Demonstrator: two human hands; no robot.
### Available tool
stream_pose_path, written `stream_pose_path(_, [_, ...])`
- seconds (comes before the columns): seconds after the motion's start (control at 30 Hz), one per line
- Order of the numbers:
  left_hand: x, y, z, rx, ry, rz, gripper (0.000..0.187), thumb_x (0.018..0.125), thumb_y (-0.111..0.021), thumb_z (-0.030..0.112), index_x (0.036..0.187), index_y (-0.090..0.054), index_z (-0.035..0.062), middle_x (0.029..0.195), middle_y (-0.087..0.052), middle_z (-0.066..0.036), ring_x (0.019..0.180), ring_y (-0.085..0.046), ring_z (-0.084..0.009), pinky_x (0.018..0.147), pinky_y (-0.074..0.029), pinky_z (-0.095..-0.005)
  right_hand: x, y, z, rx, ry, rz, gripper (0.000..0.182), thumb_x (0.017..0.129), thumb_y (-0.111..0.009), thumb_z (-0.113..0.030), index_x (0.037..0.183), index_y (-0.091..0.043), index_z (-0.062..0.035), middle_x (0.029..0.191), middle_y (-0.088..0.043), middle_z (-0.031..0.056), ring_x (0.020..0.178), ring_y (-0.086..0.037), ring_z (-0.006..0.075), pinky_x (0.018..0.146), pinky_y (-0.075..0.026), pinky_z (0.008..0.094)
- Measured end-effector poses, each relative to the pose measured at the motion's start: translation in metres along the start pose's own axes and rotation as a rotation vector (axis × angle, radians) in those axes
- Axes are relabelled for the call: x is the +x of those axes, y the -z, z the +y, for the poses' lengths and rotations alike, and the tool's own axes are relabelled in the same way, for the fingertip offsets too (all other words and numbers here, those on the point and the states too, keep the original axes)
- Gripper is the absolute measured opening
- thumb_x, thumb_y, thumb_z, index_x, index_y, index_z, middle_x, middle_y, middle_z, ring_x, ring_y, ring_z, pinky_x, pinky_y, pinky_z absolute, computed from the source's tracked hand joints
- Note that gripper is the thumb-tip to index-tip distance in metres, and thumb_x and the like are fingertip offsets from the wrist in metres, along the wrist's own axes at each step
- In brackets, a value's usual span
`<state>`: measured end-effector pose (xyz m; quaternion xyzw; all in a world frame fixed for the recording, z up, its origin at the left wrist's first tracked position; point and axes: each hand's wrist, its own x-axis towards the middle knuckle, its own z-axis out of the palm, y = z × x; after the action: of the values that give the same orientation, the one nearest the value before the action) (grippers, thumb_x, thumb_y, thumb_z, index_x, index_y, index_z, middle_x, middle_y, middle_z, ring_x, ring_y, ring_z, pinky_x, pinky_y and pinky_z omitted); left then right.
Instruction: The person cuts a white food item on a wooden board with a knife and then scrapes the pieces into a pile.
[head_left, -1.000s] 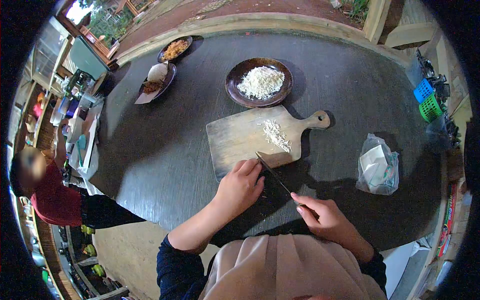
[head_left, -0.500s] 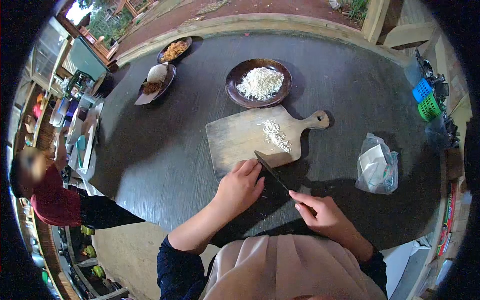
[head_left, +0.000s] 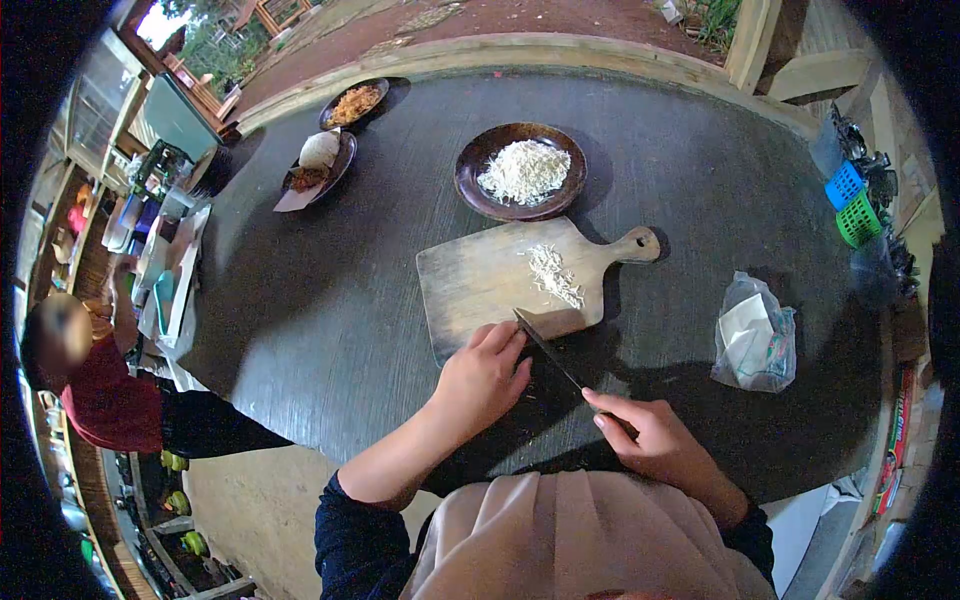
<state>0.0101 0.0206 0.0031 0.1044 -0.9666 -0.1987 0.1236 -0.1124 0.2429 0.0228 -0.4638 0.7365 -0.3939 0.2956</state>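
My right hand (head_left: 655, 440) is closed round the handle of a knife (head_left: 552, 352). The blade slants up and left, its tip over the near edge of a wooden cutting board (head_left: 470, 275). Beside the blade, my left hand (head_left: 483, 378) rests at that edge with fingers curled together; whatever they pinch is hidden. White shreds (head_left: 555, 277) lie in a small heap on the board's right half. Just behind the board, a dark round plate (head_left: 470, 190) bears a larger mound of white shreds (head_left: 525, 172).
At the back left stand a plate with orange shreds (head_left: 355, 104) and one with a rice mound (head_left: 319, 150). A plastic bag (head_left: 765, 360) lies right. Blue (head_left: 845, 184) and green baskets (head_left: 858, 219) line the right edge. A person in a red top (head_left: 110, 400) is at left.
The view has shifted slightly, so the table things sit a little lower and to the right. Both hands and the knife keep nearly the same pose; the heap on the board looks unchanged.
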Motion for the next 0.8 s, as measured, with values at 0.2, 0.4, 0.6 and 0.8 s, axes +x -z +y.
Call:
stream_pose_path(0.2, [0.0001, 0.0016, 0.0015, -0.028, 0.005, -0.009, 0.034, 0.083, -0.067, 0.015, 0.112, -0.06, -0.0003, 0.117, -0.058, -0.015, 0.107, -0.058, -0.0341, 0.088, -0.052, -0.0399, 0.0062, -0.0033, -0.0002, 0.051, -0.063, 0.013, 0.033, 0.091, -0.06, -0.015, 0.124, -0.061, -0.0118, 0.084, -0.065, 0.0217, 0.067, -0.066, 0.0358, 0.057, -0.05, 0.0383])
stream_pose_path(0.4, [-0.0005, -0.0003, 0.0002, 0.001, 0.003, 0.0, 0.034, 0.083, -0.067, 0.016, 0.112, -0.06, -0.0005, 0.117, -0.057, -0.015, 0.107, -0.058, -0.0338, 0.088, -0.053, -0.0397, 0.0058, 0.0022, -0.006, 0.006, -0.101, -0.036, 0.033, 0.092, -0.06, -0.015, 0.124, -0.06, -0.0117, 0.089, -0.066, 0.0214, 0.071, -0.067, 0.0357, 0.059, -0.051, 0.0371])
stream_pose_path(0.6, [-0.0006, 0.0003, -0.0004, 0.004, -0.01, -0.003, 0.034, 0.082, -0.068, 0.016, 0.111, -0.06, -0.0003, 0.117, -0.058, -0.015, 0.106, -0.058, -0.0339, 0.087, -0.053, -0.0394, 0.0009, 0.0044, -0.0074, 0.032, -0.077, -0.038, 0.033, 0.091, -0.059, -0.016, 0.124, -0.06, -0.0098, 0.096, -0.066, 0.0216, 0.084, -0.067, 0.0371, 0.067, -0.053, 0.0378])
stream_pose_path(0.8, [-0.0002, 0.0013, 0.001, 0.014, 0.001, -0.018, 0.034, 0.082, -0.068, 0.016, 0.112, -0.06, 0.0005, 0.116, -0.058, -0.015, 0.106, -0.058, -0.0341, 0.087, -0.053, -0.0398, -0.0006, 0.0027, -0.0037, 0.065, -0.037, -0.02, 0.035, 0.092, -0.059, -0.018, 0.126, -0.059, -0.0097, 0.092, -0.066, 0.0217, 0.074, -0.067, 0.037, 0.063, -0.052, 0.0397])
